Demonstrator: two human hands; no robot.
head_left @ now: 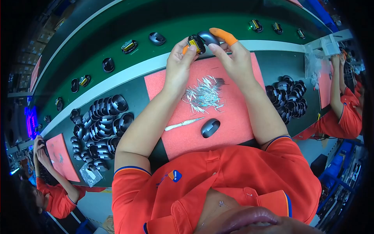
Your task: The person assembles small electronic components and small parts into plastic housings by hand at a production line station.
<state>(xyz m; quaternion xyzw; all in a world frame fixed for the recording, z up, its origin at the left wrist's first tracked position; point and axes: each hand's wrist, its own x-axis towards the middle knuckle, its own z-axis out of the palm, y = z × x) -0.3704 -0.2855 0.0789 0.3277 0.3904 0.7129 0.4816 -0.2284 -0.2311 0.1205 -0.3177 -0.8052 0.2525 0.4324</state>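
Observation:
My left hand [178, 60] grips a mouse base [196, 44] with a yellow block inside, likely a battery. In my right hand [236, 58] is a dark, rounded mouse shell [208, 38], close beside the base; whether the two touch is hard to make out. Orange finger cots cover a finger of each hand. Below the hands, a pink foam mat [237, 117] carries a loose heap of thin silvery pins or strips [205, 94]. Nearer to me lie a white-handled pointed tool [184, 123] and a dark mouse shell [210, 128].
Beyond a pale rail [156, 62] runs a green conveyor [175, 23] with several mouse parts, some showing yellow blocks. Stacked dark shells stand left [103, 124] and right [288, 97] of the mat. A small plastic bag [90, 174] lies at left. Co-workers sit on both sides.

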